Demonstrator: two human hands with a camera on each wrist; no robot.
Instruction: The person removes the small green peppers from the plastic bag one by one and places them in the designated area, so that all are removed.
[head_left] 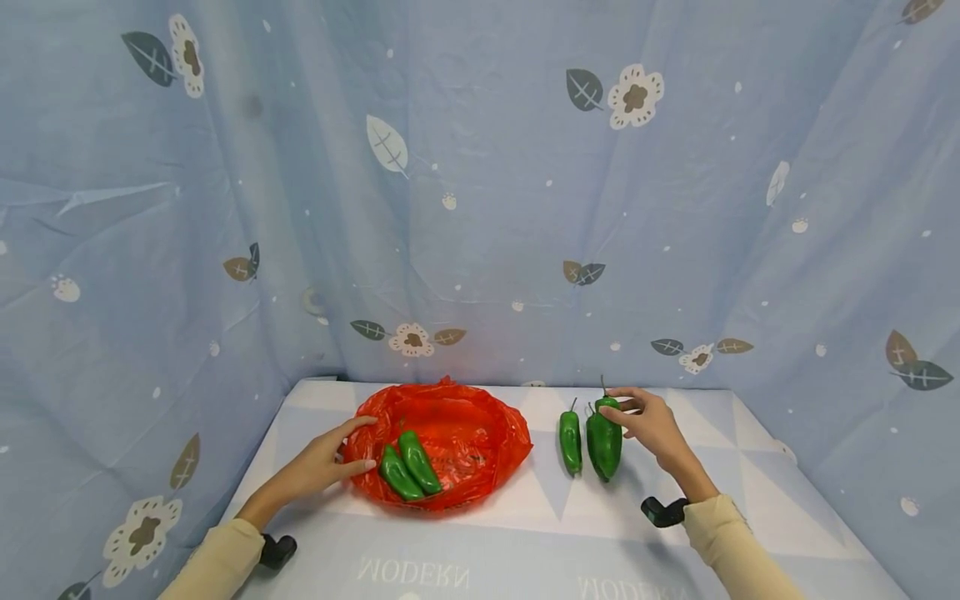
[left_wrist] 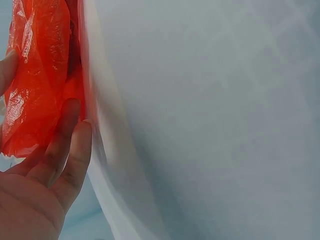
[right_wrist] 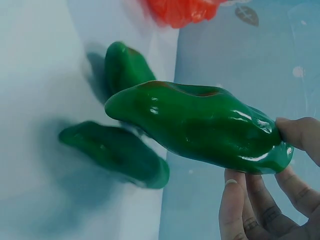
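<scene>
My right hand holds a shiny green pepper by its stem end, thumb on one side and fingers on the other. In the head view this pepper hangs tip down and overlaps a second pepper lying on the table. To its left lies another green pepper. A red plastic bag, its mouth spread wide, sits left of them with two green peppers inside. My left hand rests at the bag's left side, fingers spread and touching its edge and outer wall.
The table has a pale cloth with printed letters at its front. Blue patterned curtains hang behind and along both sides of the table. A small black device is strapped to each wrist.
</scene>
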